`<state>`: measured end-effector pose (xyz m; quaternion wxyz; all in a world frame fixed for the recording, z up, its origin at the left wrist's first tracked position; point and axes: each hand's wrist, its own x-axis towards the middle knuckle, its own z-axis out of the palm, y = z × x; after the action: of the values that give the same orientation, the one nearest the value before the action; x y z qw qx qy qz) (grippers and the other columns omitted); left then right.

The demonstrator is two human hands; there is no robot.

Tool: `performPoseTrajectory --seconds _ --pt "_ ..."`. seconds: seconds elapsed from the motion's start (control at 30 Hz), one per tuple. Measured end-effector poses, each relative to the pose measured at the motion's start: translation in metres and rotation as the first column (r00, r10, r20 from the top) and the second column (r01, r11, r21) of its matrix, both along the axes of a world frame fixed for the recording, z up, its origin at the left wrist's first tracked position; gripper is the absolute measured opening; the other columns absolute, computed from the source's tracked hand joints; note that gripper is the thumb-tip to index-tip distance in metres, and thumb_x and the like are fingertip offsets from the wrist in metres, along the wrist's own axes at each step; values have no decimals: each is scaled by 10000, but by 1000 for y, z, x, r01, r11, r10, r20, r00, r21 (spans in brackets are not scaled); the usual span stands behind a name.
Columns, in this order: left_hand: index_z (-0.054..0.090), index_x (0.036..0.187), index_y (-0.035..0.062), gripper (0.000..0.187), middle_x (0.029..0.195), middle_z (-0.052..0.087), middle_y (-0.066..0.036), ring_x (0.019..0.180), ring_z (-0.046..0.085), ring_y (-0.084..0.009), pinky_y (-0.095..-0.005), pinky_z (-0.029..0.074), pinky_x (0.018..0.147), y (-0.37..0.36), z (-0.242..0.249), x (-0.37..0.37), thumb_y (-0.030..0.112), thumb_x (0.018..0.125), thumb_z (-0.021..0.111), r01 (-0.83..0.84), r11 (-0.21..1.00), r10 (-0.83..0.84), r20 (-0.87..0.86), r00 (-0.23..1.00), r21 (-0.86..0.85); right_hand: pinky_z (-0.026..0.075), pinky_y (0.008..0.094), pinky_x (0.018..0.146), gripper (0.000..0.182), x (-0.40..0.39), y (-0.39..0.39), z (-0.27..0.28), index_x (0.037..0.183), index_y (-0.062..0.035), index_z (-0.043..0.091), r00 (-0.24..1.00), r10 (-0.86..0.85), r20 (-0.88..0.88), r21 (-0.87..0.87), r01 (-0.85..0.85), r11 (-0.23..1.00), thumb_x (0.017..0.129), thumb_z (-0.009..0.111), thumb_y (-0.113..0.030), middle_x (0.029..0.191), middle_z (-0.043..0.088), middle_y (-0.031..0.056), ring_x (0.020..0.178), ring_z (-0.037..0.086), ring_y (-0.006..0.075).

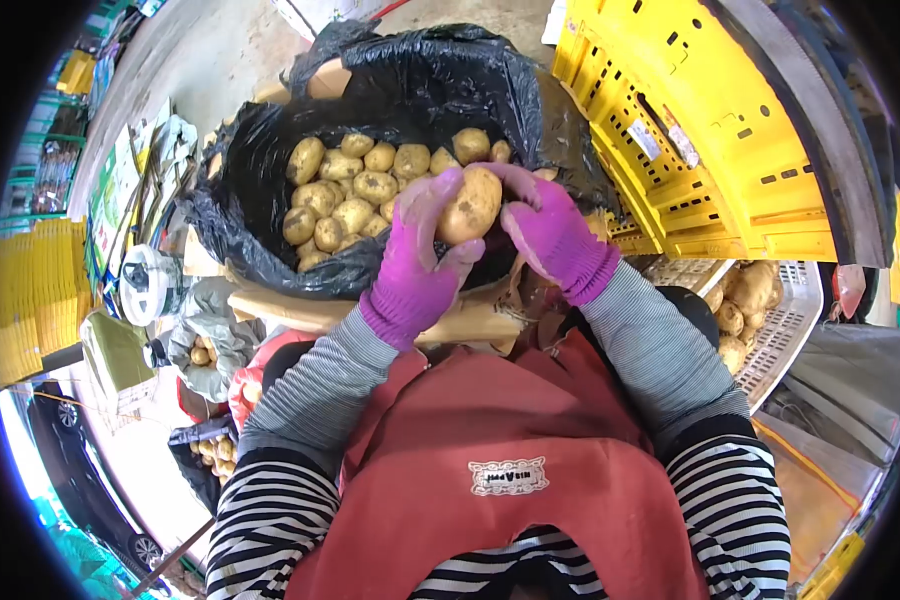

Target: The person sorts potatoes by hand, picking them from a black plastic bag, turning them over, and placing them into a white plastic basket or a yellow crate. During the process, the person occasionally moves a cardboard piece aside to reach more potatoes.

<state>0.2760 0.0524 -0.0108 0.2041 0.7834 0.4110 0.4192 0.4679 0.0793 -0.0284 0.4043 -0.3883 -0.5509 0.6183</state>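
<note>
A large potato [470, 206] with a brown dirty patch is held up between my two purple-gloved hands. My left hand [417, 243] cups it from the left, fingers along its side and thumb underneath. From the right, my right hand [558, 237] curls its fingers against the potato's upper edge. Just behind and below the hands stands a box lined with a black plastic bag [255, 235]. Several potatoes [353, 212] lie heaped inside it, partly hidden by my left hand and the held potato.
At my right is a white crate [795, 325] with potatoes, beside tall yellow crates [705, 130]. A white lidded bucket [150, 285] and a grey bag [215, 325] with potatoes stand left. More potatoes lie in a black-lined container [195, 470] at lower left.
</note>
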Motion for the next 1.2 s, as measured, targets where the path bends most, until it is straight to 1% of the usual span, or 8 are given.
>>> performPoseTrajectory --seconds 0.2,0.37,0.47,0.63,0.73,0.87,1.03,1.2 --pt "387 1421 18 629 1336 465 -198 1197 507 -317 -426 435 1016 -3 -12 -1 160 885 685 19 983 7 137 990 -185 530 276 802 456 -2 -7 30 1373 8 450 995 34 -98 -185 -52 981 932 483 -102 1129 615 90 937 614 144" --pt "283 1475 22 598 1373 430 -156 1183 533 -233 -329 491 970 -1 19 0 129 959 565 418 685 167 687 707 -597 543 241 696 426 2 2 26 1367 5 445 989 77 -128 -287 -111 951 973 486 -152 1062 628 73 820 627 122" --pt "241 1491 30 597 1366 433 -152 1172 539 -189 -314 489 963 4 -2 -6 161 982 525 57 886 11 145 989 -459 524 237 744 496 -4 -4 32 1446 -21 372 998 60 -16 -262 -62 963 984 495 -153 1158 593 75 889 609 97" --pt "256 1502 94 581 1382 428 -139 1250 458 -194 -334 448 987 -1 4 8 237 993 496 419 653 269 711 650 -631 512 254 809 562 -6 -7 17 1460 -17 349 993 29 113 -85 -19 996 937 536 -103 1234 554 99 974 591 119" --pt "267 1493 60 591 1350 437 -123 1224 464 -173 -305 429 1015 -2 3 8 274 997 505 114 795 140 364 921 -596 495 275 878 585 -8 -8 16 1452 -6 352 999 30 30 -95 -27 995 898 533 -58 1262 539 124 1032 578 139" --pt "271 1491 74 585 1342 449 -128 1195 498 -184 -316 471 958 -4 2 4 309 999 483 165 706 186 405 895 -689 517 271 821 551 -5 -9 13 1436 15 373 974 3 228 -2 -2 1000 900 489 -41 1187 588 136 950 612 134" --pt "272 1485 75 554 1332 456 -122 1096 552 -173 -287 502 869 -1 7 -3 295 1009 452 285 656 194 521 831 -699 532 235 628 490 -4 0 30 1405 35 395 994 53 -97 -327 -82 942 924 406 -58 995 659 117 658 617 104" --pt "282 1477 65 537 1334 460 -133 1130 561 -182 -279 507 890 -4 11 2 246 1009 474 429 603 230 662 714 -673 531 238 671 452 1 -4 25 1383 28 418 995 80 53 -234 -66 970 962 436 -136 1055 645 117 756 636 118"
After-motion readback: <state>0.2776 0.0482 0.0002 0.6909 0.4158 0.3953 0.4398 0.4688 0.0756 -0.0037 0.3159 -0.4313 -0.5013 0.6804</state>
